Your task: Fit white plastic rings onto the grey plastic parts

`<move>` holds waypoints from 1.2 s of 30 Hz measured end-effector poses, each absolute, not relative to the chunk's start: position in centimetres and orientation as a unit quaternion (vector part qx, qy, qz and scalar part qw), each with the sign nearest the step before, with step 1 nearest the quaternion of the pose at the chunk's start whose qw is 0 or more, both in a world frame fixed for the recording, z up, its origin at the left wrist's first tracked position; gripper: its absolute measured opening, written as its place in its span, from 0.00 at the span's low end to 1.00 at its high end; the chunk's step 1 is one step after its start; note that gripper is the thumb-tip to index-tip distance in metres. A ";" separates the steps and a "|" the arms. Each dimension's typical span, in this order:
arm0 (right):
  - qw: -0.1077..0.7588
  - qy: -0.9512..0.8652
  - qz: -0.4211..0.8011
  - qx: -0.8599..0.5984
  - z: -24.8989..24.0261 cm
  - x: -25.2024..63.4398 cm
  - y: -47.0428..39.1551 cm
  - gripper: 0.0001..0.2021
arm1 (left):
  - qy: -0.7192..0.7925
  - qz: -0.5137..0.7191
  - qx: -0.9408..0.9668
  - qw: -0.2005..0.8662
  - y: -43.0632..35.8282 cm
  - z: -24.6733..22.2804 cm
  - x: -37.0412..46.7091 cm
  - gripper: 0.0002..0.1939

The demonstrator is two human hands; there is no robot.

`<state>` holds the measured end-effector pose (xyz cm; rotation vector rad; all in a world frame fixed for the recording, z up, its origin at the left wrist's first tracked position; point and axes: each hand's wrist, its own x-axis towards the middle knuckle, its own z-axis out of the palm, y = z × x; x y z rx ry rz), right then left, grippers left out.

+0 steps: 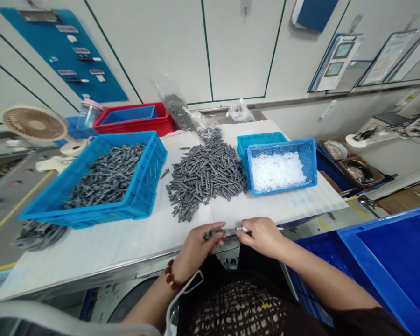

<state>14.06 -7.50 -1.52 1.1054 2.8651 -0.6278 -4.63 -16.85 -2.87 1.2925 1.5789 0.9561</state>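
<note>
My left hand [201, 240] is closed, its thumb and fingers pinching a small, slim dark grey part [215, 231] above the table's front edge. My right hand [262, 235] grips a slender white pen-like tool [244, 229], whose thin end points left and meets or nearly meets the grey part. Fingers hide much of both. Just beyond lies a heap of similar grey parts [206, 175] on the white table covering [133, 245]. To the right, a tilted blue bin [313, 163] holds many small white pieces, apparently rings. At left, a larger blue crate [140, 205] contains more grey parts.
A teal bin [262, 137] stands behind the blue one. Farther back are a red tray [166, 123], a clear bag of grey parts [178, 109] and a small fan [35, 123]. Large blue crates [388, 261] stand at lower right, beside my right arm.
</note>
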 end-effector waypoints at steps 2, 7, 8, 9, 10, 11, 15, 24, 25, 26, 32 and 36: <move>-0.017 0.905 -0.247 0.346 -1.8 14.5 -6.8 0.12 | 0.634 0.404 0.463 0.469 -15.7 -2.8 -5.3 0.20; -0.085 0.884 -0.347 0.301 -2.4 15.4 -5.7 0.12 | 0.676 0.293 0.632 0.240 -10.9 -2.0 -6.5 0.13; -0.096 0.881 -0.359 0.294 -2.5 15.5 -5.6 0.12 | 0.679 0.226 0.679 0.163 -9.9 -2.0 -6.6 0.13; -0.105 0.878 -0.369 0.288 -2.4 15.5 -5.6 0.12 | 0.676 0.161 0.712 0.104 -8.8 -2.0 -6.6 0.12; -0.113 0.874 -0.377 0.285 -2.4 15.6 -5.5 0.12 | 0.669 0.119 0.729 0.075 -7.9 -2.0 -6.6 0.10; -0.120 0.871 -0.382 0.285 -2.3 15.7 -5.5 0.12 | 0.664 0.088 0.740 0.061 -7.2 -2.1 -6.6 0.09; -0.133 0.863 -0.382 0.303 -1.8 16.1 -5.6 0.13 | 0.643 0.039 0.762 0.057 -5.6 -2.2 -6.5 0.10; -0.100 0.888 -0.332 0.303 -1.2 16.3 -5.8 0.11 | 0.628 0.251 0.729 0.107 -9.7 -2.2 -6.6 0.11; -0.094 0.892 -0.324 0.301 -1.1 16.2 -5.9 0.11 | 0.623 0.293 0.715 0.122 -10.8 -2.2 -6.4 0.10; -0.086 0.896 -0.315 0.300 -0.9 16.1 -6.0 0.11 | 0.617 0.324 0.703 0.140 -11.8 -2.2 -6.1 0.09; -0.033 0.925 -0.247 0.286 0.2 14.9 -7.0 0.09 | 0.617 0.383 0.651 0.219 -16.5 -1.8 -4.6 0.08; 0.004 0.941 -0.200 0.274 0.7 14.2 -7.7 0.08 | 0.626 0.386 0.644 0.212 -17.3 -1.9 -4.7 0.08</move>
